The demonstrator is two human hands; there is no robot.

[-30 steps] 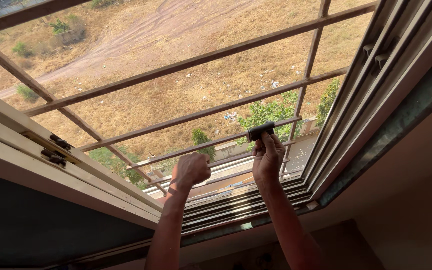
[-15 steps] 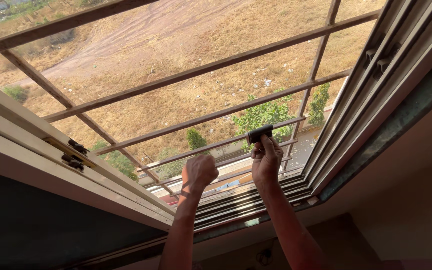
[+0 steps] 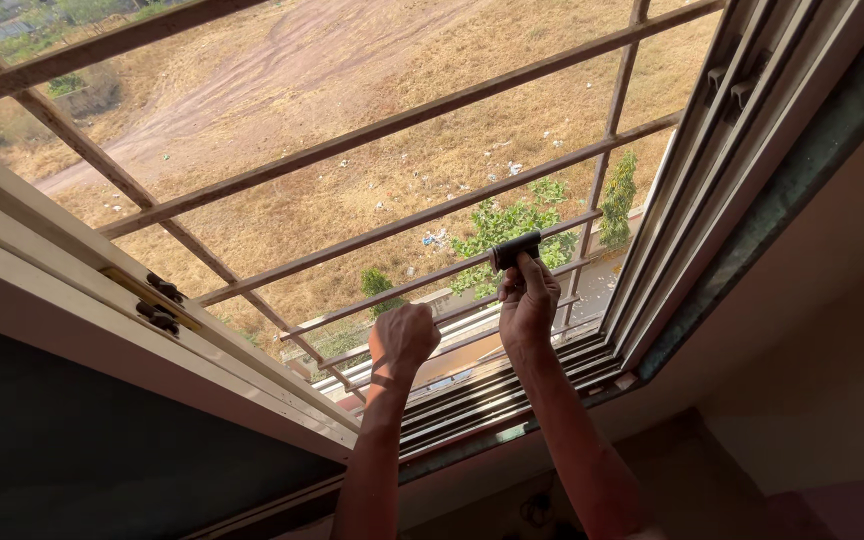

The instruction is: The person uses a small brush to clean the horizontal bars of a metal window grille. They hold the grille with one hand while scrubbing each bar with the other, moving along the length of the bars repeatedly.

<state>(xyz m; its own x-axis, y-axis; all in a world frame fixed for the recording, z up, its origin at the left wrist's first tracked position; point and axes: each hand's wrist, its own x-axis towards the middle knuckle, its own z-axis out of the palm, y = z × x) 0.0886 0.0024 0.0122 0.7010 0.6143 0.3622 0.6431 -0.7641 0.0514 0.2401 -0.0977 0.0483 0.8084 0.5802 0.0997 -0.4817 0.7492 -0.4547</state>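
My right hand (image 3: pixel 528 300) is raised at an open window and grips a short dark cylindrical tool (image 3: pixel 515 250), held against one of the rusty horizontal bars of the window grille (image 3: pixel 402 222). My left hand (image 3: pixel 404 338) is a closed fist just left of it, level with a lower grille bar; whether it grips that bar I cannot tell. Both forearms reach up from the bottom of the view.
The sliding window frame (image 3: pixel 72 290) with a dark latch (image 3: pixel 160 303) runs along the left. Several metal tracks (image 3: pixel 492 395) line the sill, and the right jamb (image 3: pixel 712 190) rises beside my right hand. Dry ground and trees (image 3: pixel 512 230) lie far below.
The view has shifted a little, so the frame sits further right. Both hands stay at the grille, the left fist slightly nearer the right hand.
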